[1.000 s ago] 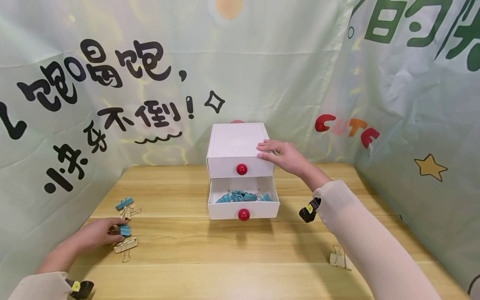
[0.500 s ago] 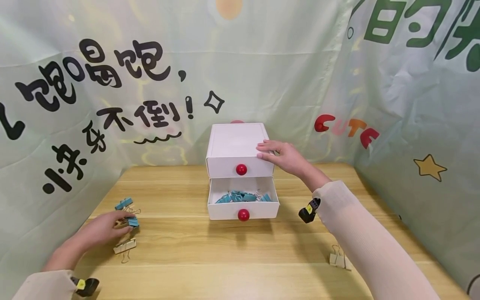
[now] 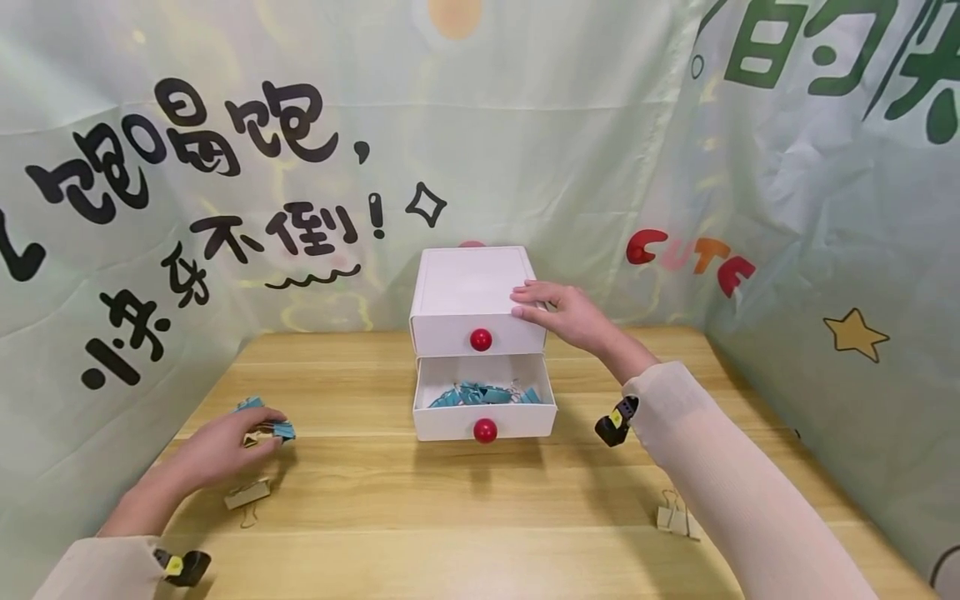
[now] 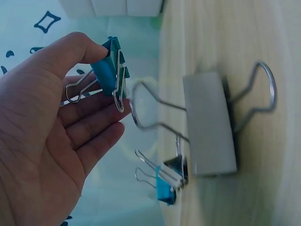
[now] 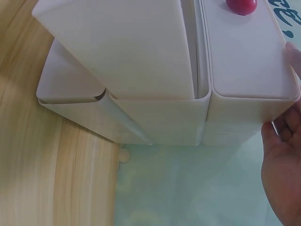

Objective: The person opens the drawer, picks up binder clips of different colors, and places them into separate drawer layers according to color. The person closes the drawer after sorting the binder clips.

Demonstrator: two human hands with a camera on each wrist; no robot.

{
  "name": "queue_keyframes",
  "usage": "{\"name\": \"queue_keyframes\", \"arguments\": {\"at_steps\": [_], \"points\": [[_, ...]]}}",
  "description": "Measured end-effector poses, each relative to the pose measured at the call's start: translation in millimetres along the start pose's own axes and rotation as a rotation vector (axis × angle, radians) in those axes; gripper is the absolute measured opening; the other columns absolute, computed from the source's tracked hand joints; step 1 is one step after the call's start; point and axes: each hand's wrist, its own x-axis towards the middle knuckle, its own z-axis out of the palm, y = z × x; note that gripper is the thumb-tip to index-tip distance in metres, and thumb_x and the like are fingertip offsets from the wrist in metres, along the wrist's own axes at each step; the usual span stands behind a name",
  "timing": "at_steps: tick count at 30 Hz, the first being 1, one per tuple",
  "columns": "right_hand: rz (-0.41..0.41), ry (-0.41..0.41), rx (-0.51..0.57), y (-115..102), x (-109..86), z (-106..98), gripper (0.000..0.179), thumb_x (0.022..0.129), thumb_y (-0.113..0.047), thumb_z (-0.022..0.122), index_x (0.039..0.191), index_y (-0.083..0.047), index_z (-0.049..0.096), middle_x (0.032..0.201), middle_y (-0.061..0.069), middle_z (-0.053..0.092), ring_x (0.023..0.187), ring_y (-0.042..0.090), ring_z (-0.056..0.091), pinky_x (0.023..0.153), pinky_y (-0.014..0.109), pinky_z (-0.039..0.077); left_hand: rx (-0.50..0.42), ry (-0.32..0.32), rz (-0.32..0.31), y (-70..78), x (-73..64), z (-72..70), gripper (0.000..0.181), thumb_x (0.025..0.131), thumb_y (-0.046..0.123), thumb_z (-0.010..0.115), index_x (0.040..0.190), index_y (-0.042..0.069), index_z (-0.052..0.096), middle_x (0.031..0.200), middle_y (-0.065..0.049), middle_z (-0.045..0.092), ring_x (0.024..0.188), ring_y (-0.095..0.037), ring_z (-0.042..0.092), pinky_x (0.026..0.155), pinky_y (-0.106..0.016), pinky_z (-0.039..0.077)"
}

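Note:
My left hand (image 3: 221, 446) pinches a blue binder clip (image 4: 107, 73) between thumb and fingers, at the left of the table. Beyond the fingers lies another blue binder clip (image 3: 249, 403), partly hidden by the hand, with a cream clip beside it. A cream binder clip (image 3: 247, 493) rests on the near side of that hand. My right hand (image 3: 566, 312) rests on the top right edge of a white drawer box (image 3: 476, 279), fingers extended. The box's lower drawer (image 3: 483, 422) is pulled out, and several blue binder clips (image 3: 483, 393) lie in it.
One more cream binder clip (image 3: 677, 521) lies on the wooden table (image 3: 420, 517) near the right forearm. Red round knobs (image 3: 481, 339) mark the drawer fronts. A printed cloth backdrop (image 3: 525, 167) hangs behind the table and along its sides.
My left hand has moved away and slightly right with the blue binder clip, from beside the near cream clip to over the farther clips. My right hand stays on the box.

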Motion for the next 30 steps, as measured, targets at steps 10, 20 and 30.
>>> {"name": "queue_keyframes", "arguments": {"at_steps": [10,20,30], "points": [[0.004,0.004,0.004,-1,0.6,1,0.055,0.090,-0.055,0.063,0.133,-0.021,0.063,0.145,-0.003,0.050,0.142,0.017,0.031,0.113,0.053,0.027,-0.012,0.013,0.058,17.0,13.3,4.9,0.033,0.093,0.034,0.067,0.117,0.011,0.066,0.110,-0.001,0.068,0.100,-0.028,0.065,0.083,-0.050,0.052],[0.009,0.002,0.012,0,0.9,1,0.057,0.088,-0.058,0.063,0.133,-0.022,0.064,0.145,-0.004,0.050,0.142,0.017,0.031,0.112,0.054,0.027,-0.020,0.026,0.088,42.3,26.7,4.0,0.035,0.095,0.043,0.063,0.118,0.017,0.066,0.112,0.003,0.067,0.102,-0.024,0.065,0.084,-0.049,0.052],[0.007,0.001,0.016,0,-0.3,0,0.056,0.089,-0.056,0.063,0.132,-0.021,0.064,0.145,-0.003,0.049,0.143,0.018,0.030,0.113,0.053,0.026,-0.013,0.065,0.138,61.1,39.7,2.1,0.037,0.094,0.046,0.063,0.119,0.019,0.066,0.114,0.003,0.067,0.106,-0.024,0.064,0.084,-0.048,0.052]]}}
